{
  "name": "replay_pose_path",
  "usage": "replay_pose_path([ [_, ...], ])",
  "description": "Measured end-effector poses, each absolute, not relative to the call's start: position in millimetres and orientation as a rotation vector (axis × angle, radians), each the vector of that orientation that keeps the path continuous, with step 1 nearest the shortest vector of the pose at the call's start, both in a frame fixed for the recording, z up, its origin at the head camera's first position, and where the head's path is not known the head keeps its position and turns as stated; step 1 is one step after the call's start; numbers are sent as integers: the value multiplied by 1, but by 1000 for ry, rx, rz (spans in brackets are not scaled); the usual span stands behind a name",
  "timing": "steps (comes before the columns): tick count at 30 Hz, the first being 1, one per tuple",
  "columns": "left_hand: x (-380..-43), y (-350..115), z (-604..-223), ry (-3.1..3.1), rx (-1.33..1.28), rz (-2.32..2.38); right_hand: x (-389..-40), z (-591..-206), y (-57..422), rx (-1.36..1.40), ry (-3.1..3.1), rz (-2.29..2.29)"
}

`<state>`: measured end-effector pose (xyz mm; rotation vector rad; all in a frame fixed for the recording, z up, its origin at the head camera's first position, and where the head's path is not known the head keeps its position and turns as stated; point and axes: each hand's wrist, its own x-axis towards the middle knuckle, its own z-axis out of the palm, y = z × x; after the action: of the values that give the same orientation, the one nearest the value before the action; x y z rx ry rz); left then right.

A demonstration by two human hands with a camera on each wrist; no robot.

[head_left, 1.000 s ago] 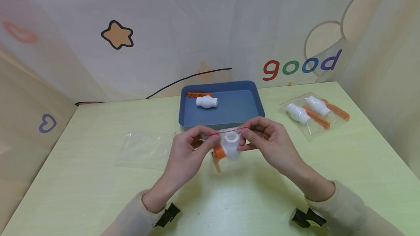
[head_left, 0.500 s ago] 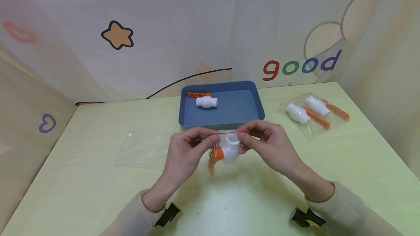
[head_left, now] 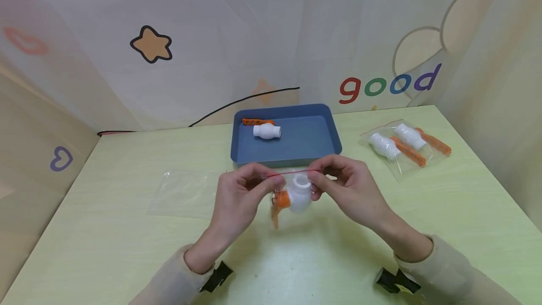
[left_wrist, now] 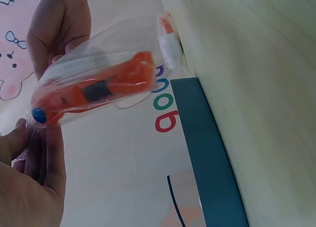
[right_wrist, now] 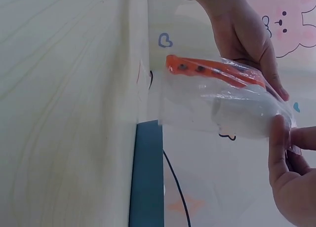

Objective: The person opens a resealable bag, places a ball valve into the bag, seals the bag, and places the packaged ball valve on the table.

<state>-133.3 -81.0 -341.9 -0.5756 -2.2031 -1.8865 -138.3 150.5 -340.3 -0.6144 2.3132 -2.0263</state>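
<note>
Between both hands, over the table, hangs a clear zip bag (head_left: 292,172) with a red line along its top edge. Inside it is a white ball valve (head_left: 300,199) with an orange handle (left_wrist: 113,84), which points downward. My left hand (head_left: 239,196) pinches the left end of the bag's top edge between thumb and fingers. At the other end, my right hand (head_left: 353,189) pinches the same edge, fingers curled. The right wrist view shows the white valve body (right_wrist: 247,111) through the plastic, close to the right fingertips.
Behind the hands stands a blue tray (head_left: 302,135) holding a white valve body (head_left: 267,131) and an orange handle (head_left: 256,122). Flat on the table at left lies a clear bag (head_left: 182,194). To the right, bagged white valves with orange handles (head_left: 408,152) lie near the back edge.
The hands have shifted slightly, the left one a little leftward, the right one a little down. The bagged valve hangs slightly lower, its handle turned more downward. Both hands keep their pinch.
</note>
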Motion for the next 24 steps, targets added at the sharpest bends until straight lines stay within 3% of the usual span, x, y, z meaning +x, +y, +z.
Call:
replay_pose_path([
  [11,-133,-80,-341,-2212,-592,-1887,-139,-342,150,-831,2337,-1988],
  [24,-134,-79,-344,-2308,-733,-1826,-135,-341,150,-815,2455,-1924],
])
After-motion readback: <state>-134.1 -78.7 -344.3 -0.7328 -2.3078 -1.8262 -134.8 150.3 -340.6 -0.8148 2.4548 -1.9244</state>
